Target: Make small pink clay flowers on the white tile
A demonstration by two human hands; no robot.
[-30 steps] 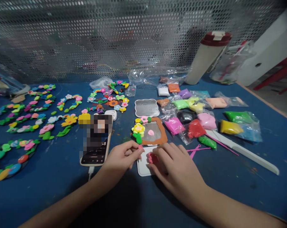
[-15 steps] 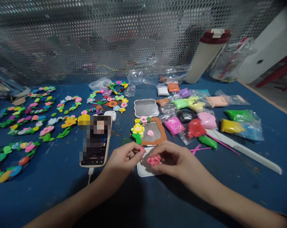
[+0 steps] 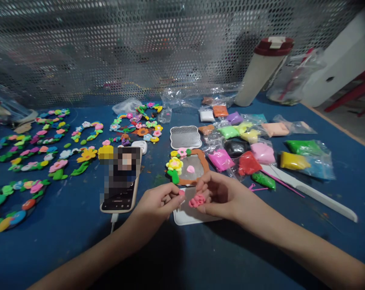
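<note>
My left hand [image 3: 162, 203] pinches a small piece of pink clay [image 3: 181, 193] between thumb and forefinger. To its right, my right hand [image 3: 220, 195] holds a bumpy cluster of coral-pink clay [image 3: 197, 201] at its fingertips. Both hands are over a white-rimmed plate [image 3: 185, 220], partly hidden by them. Just beyond lies a mirror frame of brown clay [image 3: 204, 163], with a yellow flower [image 3: 174, 164], a pink flower and green leaves on its left side. A light pink clay piece [image 3: 190, 169] rests on the mirror inside it.
A phone [image 3: 122, 189] with a cable lies left, near many clay-decorated frames [image 3: 34, 165]. Bagged coloured clay [image 3: 221, 160], a white comb [image 3: 324, 198] and pink tools [image 3: 259, 188] are on the right. A tumbler [image 3: 262, 72] stands behind; a small mirror [image 3: 186, 137] lies mid-table.
My right hand has turned and its fingers have lifted slightly, showing more of its palm side. The pink cluster has shifted slightly up and right. My left hand keeps its pinch.
</note>
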